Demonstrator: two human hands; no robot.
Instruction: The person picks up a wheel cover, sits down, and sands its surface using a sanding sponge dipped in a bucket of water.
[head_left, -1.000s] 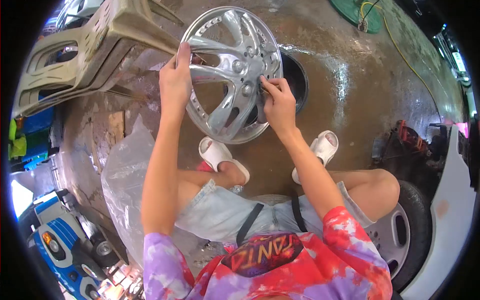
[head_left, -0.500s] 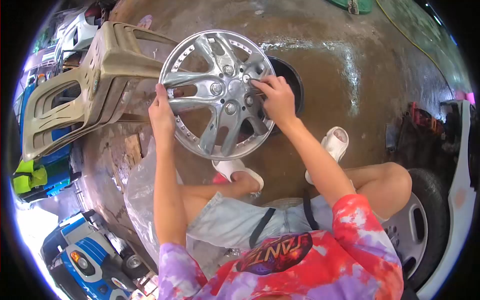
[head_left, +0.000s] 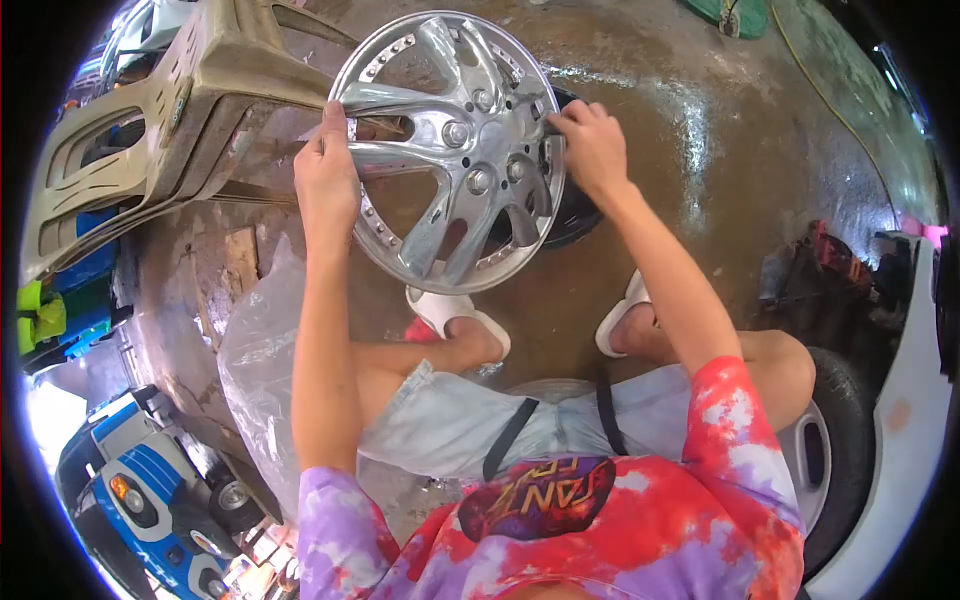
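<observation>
A silver chrome wheel cover [head_left: 496, 143], with several spokes and imitation lug nuts, is held up in front of me with its face toward the camera. My left hand [head_left: 328, 180] grips its left rim, thumb on the front face. At the opposite edge, the bent fingers of my right hand [head_left: 594, 150] are closed at the right rim; the fingertips are partly hidden there. Behind the cover, a dark round tub [head_left: 582, 212] shows in part.
Stacked beige plastic chairs [head_left: 215, 80] lean close on the left. Clear plastic sheeting [head_left: 262, 355] lies by my leg. A tyre with a silver wheel [head_left: 845, 450] is at my right, beside a pale panel [head_left: 910, 400]. The floor [head_left: 660, 170] is wet. A blue-white toy-like vehicle [head_left: 160, 510] stands lower left.
My right hand has moved from the cover's face near the hub out to its right rim. The cover has turned slightly and sits higher in view. My left hand keeps its grip.
</observation>
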